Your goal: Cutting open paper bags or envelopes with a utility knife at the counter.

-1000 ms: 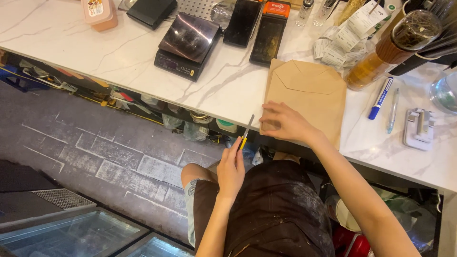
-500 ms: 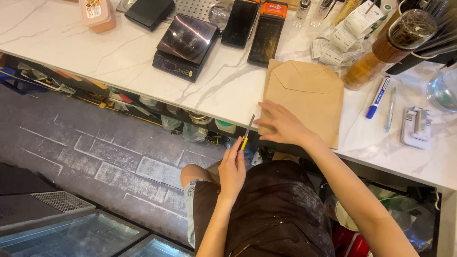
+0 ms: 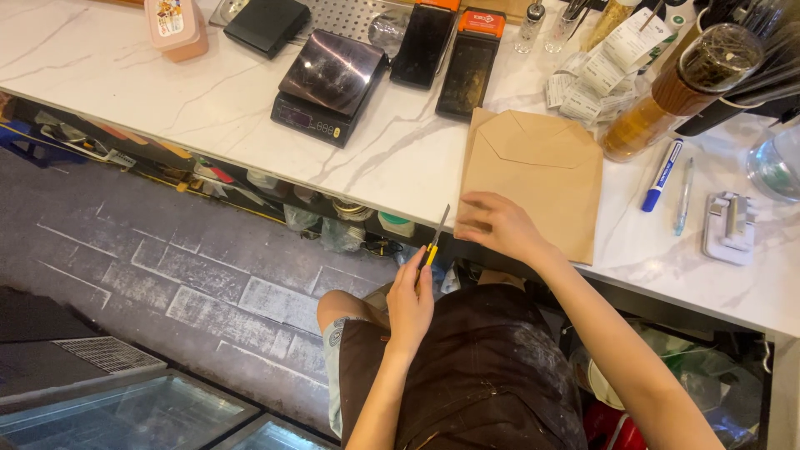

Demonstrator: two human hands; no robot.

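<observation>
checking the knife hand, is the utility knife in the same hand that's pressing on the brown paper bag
No, the left hand grips the yellow utility knife off the counter edge, while the right hand alone rests on the brown paper bag.

A dark brown apron [image 3: 475,375], dusted with pale smudges, is worn over the lap. Light shorts [image 3: 333,367] are seen beneath it. Both forearms are left bare.

Bright even light, sharp focus, glare on scale [image 3: 333,71]

Marble counter [image 3: 208,100]: paper bag [image 3: 537,171], scale [image 3: 329,83]
</observation>
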